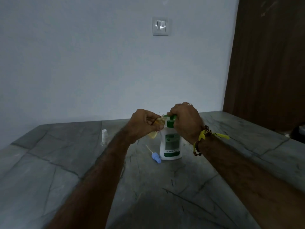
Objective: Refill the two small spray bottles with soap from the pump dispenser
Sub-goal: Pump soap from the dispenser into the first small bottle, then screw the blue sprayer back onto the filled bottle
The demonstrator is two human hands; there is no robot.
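**Pumping soap into the first small bottle**

The person's left hand (144,123) has its fingers curled round a small clear plastic spray bottle (155,129), cap off, already holding some yellowish liquid. It is tilted, with its mouth held up against the green spout of the white pump dispenser (170,142), which stands upright on the grey marble worktop (214,179). The right hand (186,120) sits on top of the green pump head, fingers bent over it and seemingly pressing down; how tightly they close I cannot tell from here.

The bottle's pale blue spray cap with its thin dip tube (156,157) lies on the worktop just beside the dispenser's base. The second small clear bottle with a white spray top (104,137) stands well to the left, still capped and seemingly yet to be filled.

To do this well, I'd say short, slow presses are best, keeping the narrow bottle mouth right under the spout so soap doesn't run down the outside. The light is dim, so watching the fill level closely matters; leave room for the dip tube.
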